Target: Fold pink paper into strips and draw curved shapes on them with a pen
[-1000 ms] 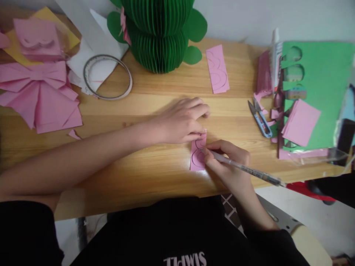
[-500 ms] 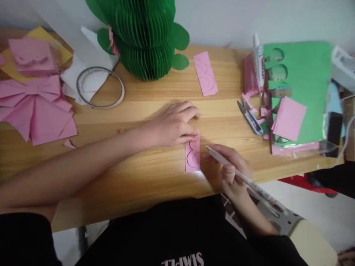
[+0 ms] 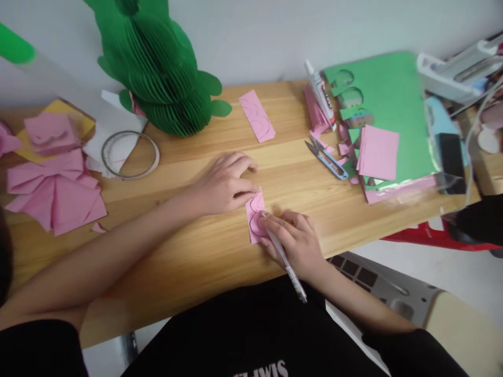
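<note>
My left hand [image 3: 227, 183] lies on the table with bent fingers, thumb and index finger closed at the top edge of a small pink paper [image 3: 254, 236]. Curved dark lines are drawn on that paper. A slim white pen [image 3: 286, 266] is gripped in my right hand [image 3: 296, 238], its tip end over the paper and its back end slanting toward my body. Fingers of the right hand cover the paper's right side. Farther back lies a second pink paper [image 3: 257, 116] with similar curved lines, touched by neither hand.
Blue-handled snips [image 3: 327, 159], a glue tube [image 3: 321, 94], pink paper squares [image 3: 379, 152] and green sheets [image 3: 393, 99] are on the right. A green honeycomb-paper figure [image 3: 157, 73] stands at the back. Left are a tape roll [image 3: 154, 166] and a pink paper bow [image 3: 58, 193].
My right hand has moved left with the pen, from beside the pink paper onto it. The camera view has shifted and tilted; my left hand stays at the paper's top.
</note>
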`<state>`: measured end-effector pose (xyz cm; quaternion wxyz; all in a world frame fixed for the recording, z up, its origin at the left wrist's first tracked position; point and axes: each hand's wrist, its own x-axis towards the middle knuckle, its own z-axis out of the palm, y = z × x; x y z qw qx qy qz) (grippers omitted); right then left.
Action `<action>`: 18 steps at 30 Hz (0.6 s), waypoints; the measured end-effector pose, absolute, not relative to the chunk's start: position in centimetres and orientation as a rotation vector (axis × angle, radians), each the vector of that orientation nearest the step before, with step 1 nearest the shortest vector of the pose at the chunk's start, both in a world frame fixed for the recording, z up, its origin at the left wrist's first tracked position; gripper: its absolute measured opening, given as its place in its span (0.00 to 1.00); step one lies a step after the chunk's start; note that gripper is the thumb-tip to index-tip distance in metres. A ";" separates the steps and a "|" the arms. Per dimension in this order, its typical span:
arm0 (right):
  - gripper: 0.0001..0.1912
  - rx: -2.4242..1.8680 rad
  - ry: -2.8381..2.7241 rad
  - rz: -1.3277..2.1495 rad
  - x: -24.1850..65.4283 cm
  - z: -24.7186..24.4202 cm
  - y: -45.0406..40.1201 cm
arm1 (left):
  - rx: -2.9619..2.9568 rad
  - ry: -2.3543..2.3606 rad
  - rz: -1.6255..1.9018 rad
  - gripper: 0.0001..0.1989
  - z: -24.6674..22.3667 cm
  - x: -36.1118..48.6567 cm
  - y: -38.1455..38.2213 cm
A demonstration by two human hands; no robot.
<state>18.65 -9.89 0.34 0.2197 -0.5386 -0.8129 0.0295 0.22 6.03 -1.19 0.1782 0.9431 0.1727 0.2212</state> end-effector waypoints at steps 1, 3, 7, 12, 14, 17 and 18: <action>0.10 -1.492 -2.243 0.077 18.6 0.3 -9.9 | 2.677 0.489 0.615 0.11 -1.0 0.3 6.0; 0.09 -1.494 -2.232 0.075 18.6 0.2 -9.8 | 2.684 0.501 0.572 0.11 -0.7 0.6 6.0; 0.09 -1.471 -2.206 0.068 18.7 0.0 -9.5 | 2.698 0.577 0.426 0.12 0.2 1.5 5.9; 0.09 -1.451 -2.175 0.063 18.5 -0.3 -9.1 | 2.793 0.599 0.374 0.14 0.9 1.1 5.3; 0.10 -1.450 -2.171 0.049 18.4 -0.4 -9.1 | 2.850 0.532 0.466 0.15 0.8 0.2 4.8; 0.11 -1.445 -2.176 0.040 18.3 -0.4 -9.1 | 2.918 0.293 0.601 0.14 0.5 -1.4 3.7; 0.11 -1.440 -2.179 0.043 18.3 -0.4 -9.2 | 2.925 0.210 0.609 0.13 0.4 -1.8 3.4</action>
